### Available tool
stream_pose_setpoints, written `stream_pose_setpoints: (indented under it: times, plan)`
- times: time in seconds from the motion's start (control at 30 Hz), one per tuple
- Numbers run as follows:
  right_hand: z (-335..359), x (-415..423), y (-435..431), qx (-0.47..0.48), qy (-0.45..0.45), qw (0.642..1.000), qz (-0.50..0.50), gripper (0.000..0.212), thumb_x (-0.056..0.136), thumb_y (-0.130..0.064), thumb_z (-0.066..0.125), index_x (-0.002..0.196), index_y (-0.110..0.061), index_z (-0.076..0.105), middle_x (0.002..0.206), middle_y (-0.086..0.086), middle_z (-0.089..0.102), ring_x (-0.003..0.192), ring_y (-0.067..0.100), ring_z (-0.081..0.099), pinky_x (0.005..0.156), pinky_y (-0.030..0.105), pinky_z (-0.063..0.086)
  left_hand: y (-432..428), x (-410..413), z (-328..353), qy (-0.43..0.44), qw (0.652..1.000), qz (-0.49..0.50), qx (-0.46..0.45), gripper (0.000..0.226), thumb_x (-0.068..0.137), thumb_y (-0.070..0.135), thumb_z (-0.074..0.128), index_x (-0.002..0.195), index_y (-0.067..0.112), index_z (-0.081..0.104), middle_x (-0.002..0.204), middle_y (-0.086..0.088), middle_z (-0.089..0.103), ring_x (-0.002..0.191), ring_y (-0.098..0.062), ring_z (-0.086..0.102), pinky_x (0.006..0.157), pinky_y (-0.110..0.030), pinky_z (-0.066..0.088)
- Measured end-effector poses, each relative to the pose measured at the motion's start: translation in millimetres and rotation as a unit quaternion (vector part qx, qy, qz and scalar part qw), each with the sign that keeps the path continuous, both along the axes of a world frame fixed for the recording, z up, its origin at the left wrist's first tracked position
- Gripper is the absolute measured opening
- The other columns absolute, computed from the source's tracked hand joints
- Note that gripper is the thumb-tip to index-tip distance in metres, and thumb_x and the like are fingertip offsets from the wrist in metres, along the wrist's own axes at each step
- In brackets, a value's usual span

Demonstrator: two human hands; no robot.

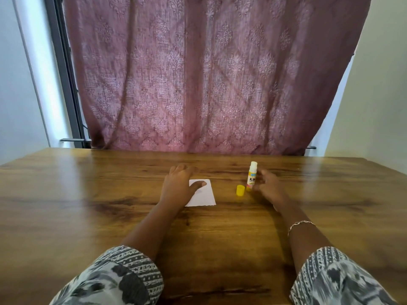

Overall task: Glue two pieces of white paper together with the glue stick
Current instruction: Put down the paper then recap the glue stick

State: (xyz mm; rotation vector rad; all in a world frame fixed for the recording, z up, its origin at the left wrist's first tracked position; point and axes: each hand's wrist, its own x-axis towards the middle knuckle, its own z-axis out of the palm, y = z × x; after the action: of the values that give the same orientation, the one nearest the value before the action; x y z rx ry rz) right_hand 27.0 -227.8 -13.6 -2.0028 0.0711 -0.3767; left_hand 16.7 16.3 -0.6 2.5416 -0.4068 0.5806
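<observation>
Gluing looked done; cap off.
My left hand (179, 186) pressed flat on the paper (203, 194); right hand (267, 186) open, blurred, beside upright glue stick (252, 173), cap (240, 190) just left.

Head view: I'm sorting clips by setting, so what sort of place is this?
Probably a room at home: a wooden table set against a patterned curtain over a window, with plain walls either side.
</observation>
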Motion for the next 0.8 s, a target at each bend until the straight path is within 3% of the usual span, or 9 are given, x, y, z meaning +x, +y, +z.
stream_pose_setpoints:
  times: [0.23, 0.37, 0.43, 0.53, 0.63, 0.73, 0.8]
  plan:
    - [-3, 4, 4, -0.063, -0.017, 0.997, -0.03, 0.043, 0.08, -0.009, 0.064, 0.121, -0.005, 0.051, 0.117, 0.015, 0.062, 0.106, 0.031, 0.057, 0.096, 0.045, 0.043, -5, -2, 3, -0.007, 0.999, -0.023, -0.035, 0.049, 0.086, 0.042, 0.055, 0.125, 0.013, 0.052, 0.129, -0.008, 0.055, 0.12, -0.022, 0.046, 0.093, -0.03, 0.037]
    - [12, -1, 17, -0.078, -0.071, 0.994, -0.038, 0.038, 0.082, -0.011, 0.062, 0.117, -0.004, 0.052, 0.104, 0.009, 0.061, 0.094, 0.024, 0.056, 0.081, 0.03, 0.041, -8, -6, 6, -0.007, 0.994, -0.046, -0.098, 0.05, 0.086, 0.04, 0.056, 0.126, 0.01, 0.052, 0.13, -0.007, 0.057, 0.122, -0.022, 0.05, 0.095, -0.028, 0.038]
    - [20, -8, 32, -0.072, -0.108, 0.992, -0.004, 0.037, 0.083, -0.009, 0.061, 0.118, -0.005, 0.051, 0.1, 0.009, 0.06, 0.091, 0.021, 0.055, 0.077, 0.028, 0.04, -10, -8, 7, -0.01, 0.989, -0.067, -0.129, 0.049, 0.085, 0.04, 0.058, 0.124, 0.01, 0.054, 0.128, -0.006, 0.059, 0.12, -0.021, 0.052, 0.092, -0.024, 0.037]
    - [26, -18, 60, -0.06, -0.127, 0.987, 0.074, 0.034, 0.085, -0.011, 0.06, 0.117, -0.007, 0.049, 0.102, 0.012, 0.061, 0.093, 0.026, 0.059, 0.083, 0.041, 0.048, -15, -12, 10, -0.022, 0.98, -0.102, -0.169, 0.047, 0.084, 0.036, 0.06, 0.123, 0.01, 0.056, 0.127, -0.005, 0.06, 0.119, -0.017, 0.053, 0.09, -0.016, 0.034]
    - [23, -26, 81, -0.031, -0.118, 0.98, 0.158, 0.017, 0.086, -0.011, 0.057, 0.102, -0.012, 0.05, 0.092, 0.014, 0.06, 0.086, 0.025, 0.058, 0.079, 0.048, 0.05, -22, -18, 12, -0.025, 0.959, -0.15, -0.238, 0.04, 0.085, 0.026, 0.062, 0.121, 0.01, 0.058, 0.119, -0.005, 0.065, 0.11, -0.012, 0.058, 0.093, -0.02, 0.044]
    - [22, -30, 93, 0.014, -0.112, 0.972, 0.206, 0.016, 0.088, -0.006, 0.052, 0.102, -0.012, 0.048, 0.096, 0.017, 0.06, 0.086, 0.021, 0.058, 0.07, 0.026, 0.054, -23, -17, 12, 0.013, 0.928, -0.182, -0.326, 0.035, 0.084, 0.011, 0.063, 0.118, 0.007, 0.059, 0.111, -0.01, 0.068, 0.098, -0.012, 0.062, 0.086, -0.015, 0.048]
    - [21, -31, 96, 0.032, -0.108, 0.969, 0.218, 0.019, 0.088, -0.002, 0.051, 0.105, -0.01, 0.047, 0.098, 0.015, 0.061, 0.087, 0.02, 0.059, 0.069, 0.019, 0.054, -22, -15, 11, 0.045, 0.905, -0.194, -0.375, 0.033, 0.083, 0.004, 0.062, 0.116, 0.004, 0.06, 0.106, -0.012, 0.068, 0.094, -0.016, 0.064, 0.087, -0.025, 0.051]
